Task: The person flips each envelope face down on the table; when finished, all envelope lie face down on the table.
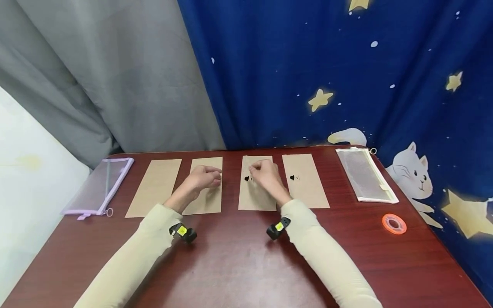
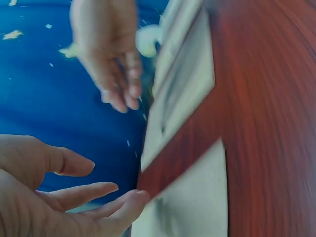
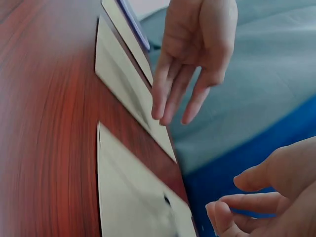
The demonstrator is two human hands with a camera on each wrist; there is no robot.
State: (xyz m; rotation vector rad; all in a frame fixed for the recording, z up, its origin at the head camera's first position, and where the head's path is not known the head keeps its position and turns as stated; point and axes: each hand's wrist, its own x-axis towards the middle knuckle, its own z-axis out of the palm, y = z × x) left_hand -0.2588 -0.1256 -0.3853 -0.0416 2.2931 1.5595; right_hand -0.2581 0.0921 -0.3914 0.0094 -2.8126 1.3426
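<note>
My left hand (image 1: 202,177) hovers over the second brown paper piece (image 1: 196,206) from the left, its fingers loosely extended. In the left wrist view, that hand (image 2: 64,197) shows a gap between thumb and fingers, with nothing in it. Over the third paper piece (image 1: 250,202), which bears a small black print, is my right hand (image 1: 267,174). The right wrist view shows the right hand (image 3: 276,192) with relaxed, slightly bent fingers, thumb apart, holding nothing. Both hands appear raised off the paper. Whether the pieces are sheets or flat bags I cannot tell.
Another plain paper piece (image 1: 154,188) lies at left, and a printed one (image 1: 308,192) at right. A purple-edged mesh zip pouch (image 1: 96,184) lies far left; a white-edged one (image 1: 362,175) far right, near an orange ring (image 1: 402,226). Curtains (image 1: 269,85) hang behind the table (image 1: 239,265).
</note>
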